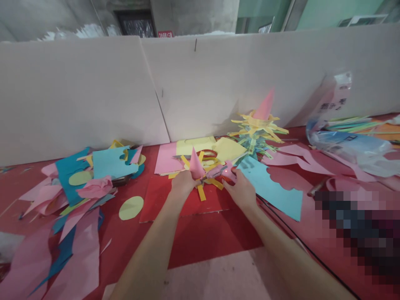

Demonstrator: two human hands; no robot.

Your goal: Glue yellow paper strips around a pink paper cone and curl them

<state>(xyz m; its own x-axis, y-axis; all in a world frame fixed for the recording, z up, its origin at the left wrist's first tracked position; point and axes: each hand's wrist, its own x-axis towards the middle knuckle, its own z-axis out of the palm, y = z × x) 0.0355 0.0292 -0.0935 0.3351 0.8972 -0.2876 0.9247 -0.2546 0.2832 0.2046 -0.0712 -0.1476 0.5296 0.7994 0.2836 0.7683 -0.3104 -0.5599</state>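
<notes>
A small pink paper cone (pixel 196 164) stands upright in front of me, with yellow paper strips (pixel 201 193) spreading out from its base. My left hand (pixel 182 183) is closed on the near left side of this cone, its fingertips partly hidden. In my right hand (pixel 241 191) is a pink glue gun (pixel 228 170) with a small red light glowing on it. Its nozzle points left, to the base of the cone, close by my left fingers; whether it touches the paper I cannot tell. Red-handled scissors (pixel 208 154) lie just behind the cone.
A layered paper tree (pixel 258 125) with a pink tip stands back right. Paper scraps (pixel 109 164) heap at left, near a yellow-green circle (pixel 131 208). Cut blue paper (pixel 271 187), a black cord (pixel 290 229) and a plastic bag (pixel 346 137) lie right. A white panel (pixel 218 87) closes the back.
</notes>
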